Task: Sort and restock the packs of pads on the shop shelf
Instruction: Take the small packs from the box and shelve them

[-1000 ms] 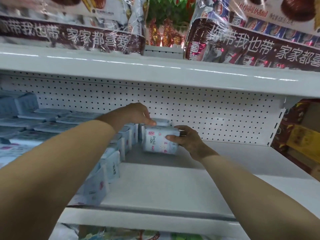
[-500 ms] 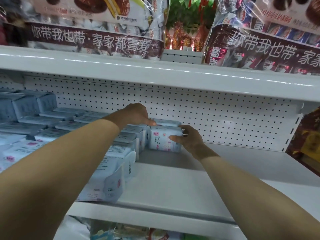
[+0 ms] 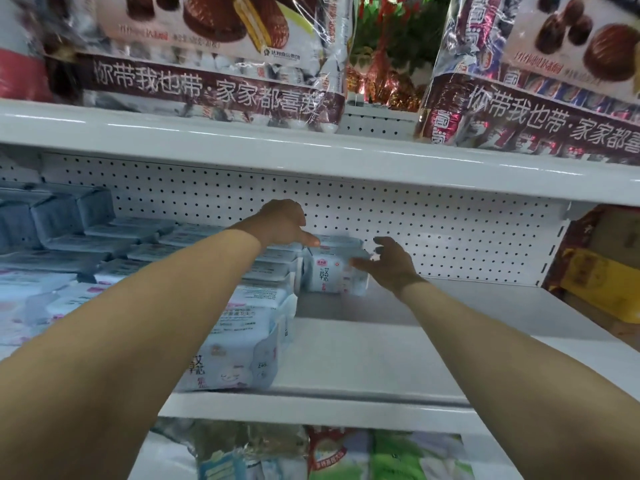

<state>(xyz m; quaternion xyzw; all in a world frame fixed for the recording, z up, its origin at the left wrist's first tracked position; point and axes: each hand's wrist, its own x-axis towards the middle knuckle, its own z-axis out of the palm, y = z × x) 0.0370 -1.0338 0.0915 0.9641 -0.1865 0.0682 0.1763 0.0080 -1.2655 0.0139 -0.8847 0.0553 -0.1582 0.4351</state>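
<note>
At the near edge of the shelf (image 3: 363, 358), a row of packs (image 3: 242, 341) runs back on the left side, and the right side is bare. Further in, both arms reach to the end of this row. The right hand (image 3: 393, 263) gripped the pack (image 3: 327, 273) half a second ago. Now its fingers are spread and loosely bent, just beside the pack's right end, and they hold nothing. I judge that this 1 pack is placed and the hand is free for the next. The left hand (image 3: 280, 221) keeps its thumb straight on the pack's top left corner; its other fingers are hidden, so I cannot tell how they lie. The pack stands at the back, near the pegboard panel (image 3: 450, 237). Its printed face points to the aisle, and its long axis seems to lie left to right.
</note>
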